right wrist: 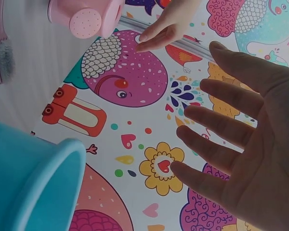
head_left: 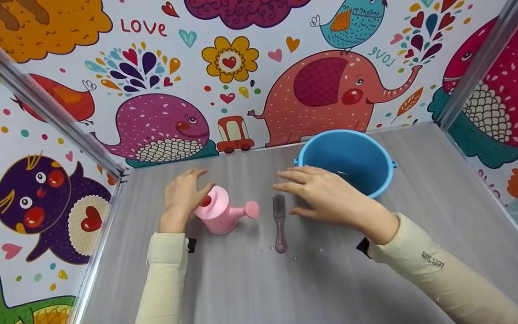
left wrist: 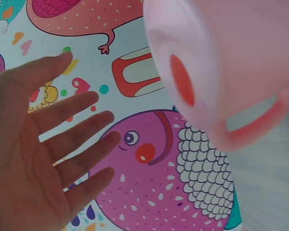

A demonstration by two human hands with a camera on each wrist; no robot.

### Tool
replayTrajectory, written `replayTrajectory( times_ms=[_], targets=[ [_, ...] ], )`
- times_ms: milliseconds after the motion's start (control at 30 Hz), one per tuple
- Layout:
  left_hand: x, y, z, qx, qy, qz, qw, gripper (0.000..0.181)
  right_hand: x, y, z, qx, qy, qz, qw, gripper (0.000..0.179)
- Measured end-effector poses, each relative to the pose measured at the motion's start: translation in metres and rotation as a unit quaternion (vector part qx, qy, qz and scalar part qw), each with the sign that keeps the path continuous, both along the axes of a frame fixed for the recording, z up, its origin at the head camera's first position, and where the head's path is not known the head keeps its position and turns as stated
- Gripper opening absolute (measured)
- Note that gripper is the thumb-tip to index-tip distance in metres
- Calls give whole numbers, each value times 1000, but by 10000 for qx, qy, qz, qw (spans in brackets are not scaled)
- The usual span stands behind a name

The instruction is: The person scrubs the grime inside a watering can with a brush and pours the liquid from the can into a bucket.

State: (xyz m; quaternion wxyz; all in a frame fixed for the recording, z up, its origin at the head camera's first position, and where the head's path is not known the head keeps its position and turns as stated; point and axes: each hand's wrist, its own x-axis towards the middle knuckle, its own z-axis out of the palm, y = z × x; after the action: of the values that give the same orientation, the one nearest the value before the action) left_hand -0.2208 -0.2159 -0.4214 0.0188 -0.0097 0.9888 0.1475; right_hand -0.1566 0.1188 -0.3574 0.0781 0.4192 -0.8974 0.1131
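Note:
My left hand (head_left: 183,198) hovers at the left side of a pink toy watering can (head_left: 224,219), fingers spread and relaxed. The left wrist view has this palm empty beside the can's handle (left wrist: 260,122). In front of the blue bucket (head_left: 346,157), and overlapping it in the head view, my right hand (head_left: 331,195) is held up with straight fingers and nothing in them. Between the two hands lies a small brush (head_left: 280,225) with a purplish handle, its bristles pointing away from me. Pale bristles (right wrist: 6,55) show in the right wrist view.
Small clear drops (head_left: 295,258) dot the grey tabletop (head_left: 250,288) near the brush handle. Cartoon-printed panels (head_left: 169,67) wall in the back and both sides, joined by metal corner strips (head_left: 47,108).

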Motion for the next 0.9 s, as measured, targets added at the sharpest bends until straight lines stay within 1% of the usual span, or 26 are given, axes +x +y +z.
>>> replayTrajectory(
  times_ms=[133, 367, 633, 833, 900],
  targets=[
    [2, -6, -9, 176, -158, 141, 9996, 53, 3, 0, -4, 17, -1, 45, 10000, 64],
    [7, -18, -25, 277, -250, 204, 9991, 49, 8, 0, -10, -25, -112, 81, 9999, 62],
    [12, -28, -41, 504, -249, 305, 9980, 43, 13, -2, -20, 163, -90, 148, 9997, 62],
    [17, -33, -51, 611, -320, 328, 9971, 42, 16, -5, -27, 278, -263, 220, 9990, 61],
    [18, -35, -53, 619, -294, 337, 9971, 41, 17, -5, -29, 271, -278, 265, 9989, 61]
  ],
)
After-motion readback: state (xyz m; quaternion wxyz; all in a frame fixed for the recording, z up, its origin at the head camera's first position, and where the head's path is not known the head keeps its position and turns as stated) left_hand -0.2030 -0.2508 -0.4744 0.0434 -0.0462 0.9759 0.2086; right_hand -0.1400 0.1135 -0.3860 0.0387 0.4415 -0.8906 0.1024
